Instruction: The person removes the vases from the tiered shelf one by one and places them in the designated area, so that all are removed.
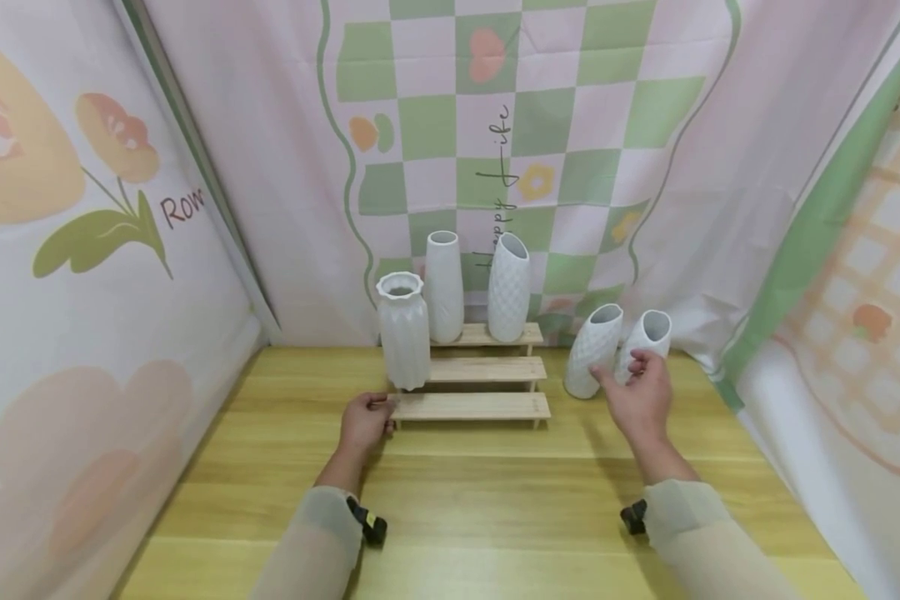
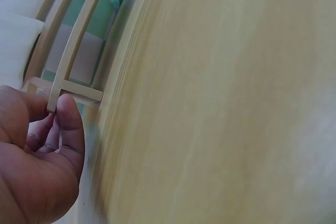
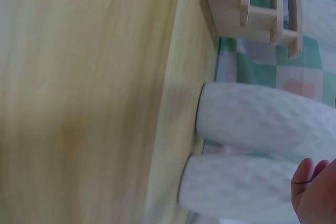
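Note:
My left hand pinches the left end of the lowest step of a three-tier wooden stand; the left wrist view shows thumb and fingers on the step's end. A ribbed white vase with a scalloped rim stands at the left on the middle step. On the top step are a tall smooth white vase and a diamond-textured white vase with a slanted mouth. To the right, two similar textured vases, a left one and a right one, stand on the table. Before the right one, my right hand has thumb and fingers spread.
The wood-grain table runs back to a checkered curtain. Printed fabric walls, a left one and a right one, flank it. The two loose vases stand close together right of the stand.

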Demonstrator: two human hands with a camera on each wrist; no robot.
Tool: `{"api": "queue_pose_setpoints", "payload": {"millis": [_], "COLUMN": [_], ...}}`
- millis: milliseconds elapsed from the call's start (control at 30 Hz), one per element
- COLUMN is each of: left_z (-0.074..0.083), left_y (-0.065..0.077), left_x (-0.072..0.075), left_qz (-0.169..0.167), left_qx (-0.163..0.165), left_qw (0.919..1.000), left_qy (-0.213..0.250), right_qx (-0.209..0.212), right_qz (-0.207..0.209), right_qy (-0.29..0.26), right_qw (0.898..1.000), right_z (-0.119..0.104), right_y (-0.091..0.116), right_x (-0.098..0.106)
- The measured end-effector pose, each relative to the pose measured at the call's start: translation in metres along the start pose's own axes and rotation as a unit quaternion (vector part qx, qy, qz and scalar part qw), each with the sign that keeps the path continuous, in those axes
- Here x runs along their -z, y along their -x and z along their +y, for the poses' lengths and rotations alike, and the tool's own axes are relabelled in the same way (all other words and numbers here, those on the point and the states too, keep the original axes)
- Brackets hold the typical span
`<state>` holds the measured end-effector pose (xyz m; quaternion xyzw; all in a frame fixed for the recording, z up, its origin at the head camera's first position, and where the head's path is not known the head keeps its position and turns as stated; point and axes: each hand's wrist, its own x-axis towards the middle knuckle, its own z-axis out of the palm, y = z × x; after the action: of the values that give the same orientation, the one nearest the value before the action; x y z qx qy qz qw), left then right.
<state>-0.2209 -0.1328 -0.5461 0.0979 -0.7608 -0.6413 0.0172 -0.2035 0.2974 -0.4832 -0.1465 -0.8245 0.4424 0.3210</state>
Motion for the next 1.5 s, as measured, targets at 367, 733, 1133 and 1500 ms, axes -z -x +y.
{"api": "queue_pose_setpoints", "payload": {"millis": [367,733,1133,1500], "left_z": [0.003,0.001,0.001,0.001], "left_y": [0.002,0.001,0.001,0.001], "left_x": [0.001,-0.002,-0.001,0.001], "left_qz": [-0.004,-0.006,-0.005,-0.001], "left_qx": [-0.005,-0.005,-0.002,-0.004], "left_qw": [1.0,0.9999,0.9999,1.0], "left_qy": [0.005,0.009,0.011,0.004], "right_qx": [0.006,0.029,0.048,0.073], "right_qz": [-0.04,-0.052,-0.124,-0.159], "right_qy": [-0.037,-0.06,-0.078,-0.101], "right_qw": [0.999,0.996,0.988,0.979], "right_z": [-0.021,-0.034,-0.065,-0.081], "right_y": [0.01,0.021,0.04,0.051], "right_x": [-0.019,-0.033,-0.051,-0.071]}}
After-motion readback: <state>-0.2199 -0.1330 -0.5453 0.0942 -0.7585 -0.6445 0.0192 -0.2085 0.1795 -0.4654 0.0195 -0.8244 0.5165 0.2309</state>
